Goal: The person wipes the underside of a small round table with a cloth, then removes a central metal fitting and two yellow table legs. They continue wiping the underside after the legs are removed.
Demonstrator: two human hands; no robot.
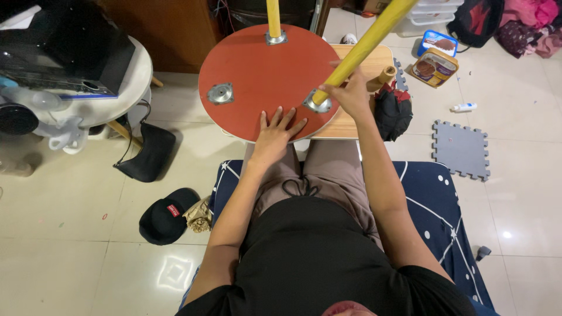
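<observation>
**Leg at the near mounting plate, right hand on it**

Here, the right hand [351, 96] is wrapped round the low end of a yellow wooden leg [366, 44], fingers closed on it just above the near-right metal plate [318, 104]. The leg's foot sits at that plate; its long axis runs up and to the right, tilted away from the person, top end out of frame. The left hand [275, 130] lies flat, fingers spread wide, holding nothing, pressed on the red round tabletop [257, 70] right at the near rim, just left of the plate. So the right hand is the one on the leg; the left is beside it, touching only the board.

The tabletop lies underside up on a light wooden board [380, 58]. A second yellow leg [273, 17] stands upright in the far plate. A third plate [220, 93], on the left, is bare. The leg in hand looks smooth, round and plain yellow. A short wooden piece [385, 76] lies beyond the right hand.
</observation>
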